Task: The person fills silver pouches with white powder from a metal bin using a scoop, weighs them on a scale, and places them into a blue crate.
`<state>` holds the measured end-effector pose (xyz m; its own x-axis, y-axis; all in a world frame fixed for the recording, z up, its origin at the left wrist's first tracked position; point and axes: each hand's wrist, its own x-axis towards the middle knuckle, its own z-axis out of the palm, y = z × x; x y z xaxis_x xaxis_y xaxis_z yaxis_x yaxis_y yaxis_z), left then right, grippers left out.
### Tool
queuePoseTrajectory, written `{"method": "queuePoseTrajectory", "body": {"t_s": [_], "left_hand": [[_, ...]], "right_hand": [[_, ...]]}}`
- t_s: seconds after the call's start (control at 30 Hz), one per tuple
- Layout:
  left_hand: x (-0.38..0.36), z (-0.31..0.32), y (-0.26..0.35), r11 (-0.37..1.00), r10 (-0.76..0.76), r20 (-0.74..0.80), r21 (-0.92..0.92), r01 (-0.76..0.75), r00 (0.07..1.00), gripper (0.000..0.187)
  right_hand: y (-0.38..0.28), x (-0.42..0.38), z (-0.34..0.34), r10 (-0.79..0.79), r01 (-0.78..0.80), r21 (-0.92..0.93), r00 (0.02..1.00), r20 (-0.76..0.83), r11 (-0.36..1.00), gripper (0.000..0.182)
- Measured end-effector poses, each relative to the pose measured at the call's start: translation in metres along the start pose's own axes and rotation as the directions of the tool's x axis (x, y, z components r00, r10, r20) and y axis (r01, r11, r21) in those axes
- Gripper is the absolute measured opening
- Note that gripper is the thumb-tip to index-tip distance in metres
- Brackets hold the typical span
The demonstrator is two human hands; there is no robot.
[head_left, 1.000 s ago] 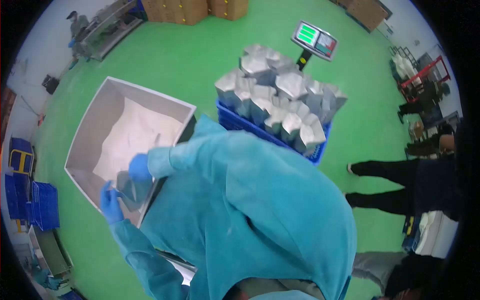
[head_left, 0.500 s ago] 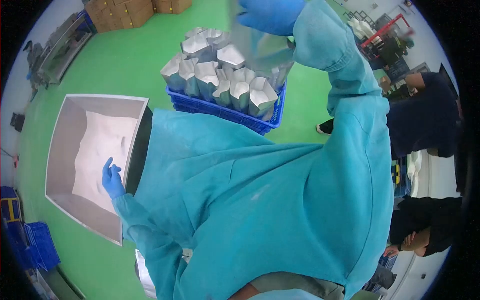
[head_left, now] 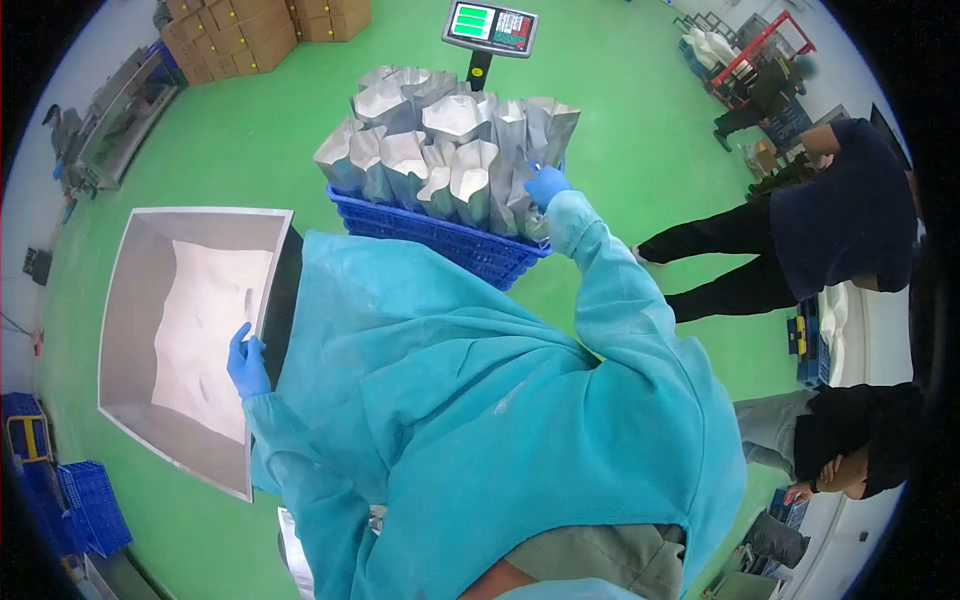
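Note:
My left hand [head_left: 247, 362], in a blue glove, is at the inner right edge of a metal bin [head_left: 135, 310] that contains white powder [head_left: 205, 330]. Its fingers are apart and loosely bent, with nothing in them. My right hand [head_left: 547, 187], gloved alike, reaches to the right end of a blue crate [head_left: 430, 235] packed with upright, open-topped silver foil bags [head_left: 403, 155]. The fingers close on a foil bag [head_left: 508, 190] at the crate's front right; its lower part is partly hidden among its neighbours.
Behind the crate rises a scale display [head_left: 490, 28] on a post. Cardboard boxes [head_left: 235, 40] are stacked at the back left. To the right stand a person in dark clothes [head_left: 840, 215] and another with folded arms [head_left: 850, 440]. Blue crates [head_left: 92, 505] lie at lower left.
My right hand has come down from high above the crate to a bag at its right end, uncovering the scale display. The left hand stays by the bin's edge.

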<state>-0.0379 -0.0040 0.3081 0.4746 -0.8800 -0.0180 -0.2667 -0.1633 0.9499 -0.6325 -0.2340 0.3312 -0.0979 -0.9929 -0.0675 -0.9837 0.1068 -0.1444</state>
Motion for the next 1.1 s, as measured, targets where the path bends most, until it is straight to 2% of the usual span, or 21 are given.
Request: {"method": "queuePoseTrajectory", "body": {"t_s": [0.1, 0.17, 0.2, 0.3, 0.4, 0.53, 0.57, 0.63, 0.7, 0.77, 0.83, 0.9, 0.93, 1.0, 1.07, 1.1], "left_hand": [[-0.009, -0.004, 0.005, 1.0, 0.0, -0.017, 0.026, 0.001, 1.0, 0.03], [-0.009, -0.008, 0.001, 1.0, -0.007, -0.027, 0.028, 0.008, 1.0, 0.031], [-0.007, -0.006, 0.002, 0.999, -0.021, -0.026, 0.027, 0.022, 0.999, 0.031], [-0.002, -0.002, -0.001, 0.999, -0.03, -0.015, 0.04, 0.031, 0.999, 0.031], [-0.001, 0.011, -0.006, 0.998, -0.009, 0.022, 0.055, 0.007, 1.0, 0.031], [-0.003, 0.015, -0.002, 0.998, -0.012, 0.055, 0.064, 0.008, 0.998, 0.03], [-0.003, 0.016, 0.0, 0.997, -0.008, 0.063, 0.08, 0.003, 0.998, 0.03], [0.0, 0.022, 0.002, 0.998, -0.05, 0.072, 0.053, 0.046, 0.996, 0.029], [0.002, 0.03, 0.004, 0.998, -0.056, 0.096, -0.01, 0.057, 0.994, 0.029], [0.005, 0.045, 0.002, 0.992, -0.024, 0.129, -0.117, 0.039, 0.991, 0.029], [-0.002, 0.06, 0.019, 0.995, -0.02, 0.162, -0.09, 0.035, 0.987, 0.03], [-0.003, 0.073, 0.021, 0.998, 0.006, 0.198, -0.065, 0.007, 0.98, 0.03], [-0.007, 0.079, 0.025, 0.992, 0.051, 0.209, -0.121, -0.026, 0.977, 0.029], [-0.011, 0.089, 0.016, 0.995, 0.063, 0.202, -0.092, -0.045, 0.977, 0.028], [-0.01, 0.092, 0.007, 0.999, 0.033, 0.211, -0.024, -0.029, 0.977, 0.029], [-0.013, 0.092, 0.007, 1.0, -0.002, 0.227, 0.012, -0.001, 0.974, 0.029]], "right_hand": [[-0.038, -0.018, -0.064, -0.043, 0.044, -0.036, 0.999, 0.031, 0.998, 0.042], [-0.028, -0.007, -0.092, 0.029, -0.029, 0.003, 0.995, 0.098, 1.0, 0.04], [-0.016, 0.001, -0.092, 0.051, -0.054, 0.022, 0.992, 0.114, 0.998, 0.04], [0.048, 0.057, 0.0, -0.014, 0.059, -0.237, 0.982, 0.189, 0.97, 0.04], [-0.001, 0.004, -0.02, 0.084, -0.048, -0.163, 0.972, 0.221, 0.985, 0.04], [-0.018, -0.023, -0.096, 0.035, -0.044, 0.037, 0.975, 0.221, 0.998, 0.037], [-0.032, -0.042, -0.135, -0.003, -0.013, 0.062, 0.968, 0.25, 0.998, 0.037], [-0.036, -0.04, -0.146, -0.105, 0.113, -0.023, 0.967, 0.231, 0.993, 0.037], [-0.024, -0.011, -0.117, -0.246, 0.281, -0.245, 0.955, 0.164, 0.928, 0.039], [-0.041, -0.009, -0.104, -0.261, 0.404, -0.411, 0.895, 0.361, 0.817, 0.038], [-0.058, -0.004, -0.086, -0.243, 0.512, -0.485, 0.823, 0.514, 0.71, 0.037], [-0.055, 0.004, -0.052, -0.187, 0.49, -0.476, 0.814, 0.551, 0.73, 0.036], [-0.048, 0.01, -0.035, -0.159, 0.447, -0.462, 0.829, 0.537, 0.766, 0.036], [-0.03, 0.022, -0.003, -0.11, 0.341, -0.406, 0.862, 0.495, 0.848, 0.036], [-0.01, 0.031, 0.018, -0.06, 0.196, -0.262, 0.891, 0.45, 0.945, 0.036], [0.002, 0.034, 0.026, -0.016, 0.074, -0.117, 0.902, 0.432, 0.99, 0.036]]}}
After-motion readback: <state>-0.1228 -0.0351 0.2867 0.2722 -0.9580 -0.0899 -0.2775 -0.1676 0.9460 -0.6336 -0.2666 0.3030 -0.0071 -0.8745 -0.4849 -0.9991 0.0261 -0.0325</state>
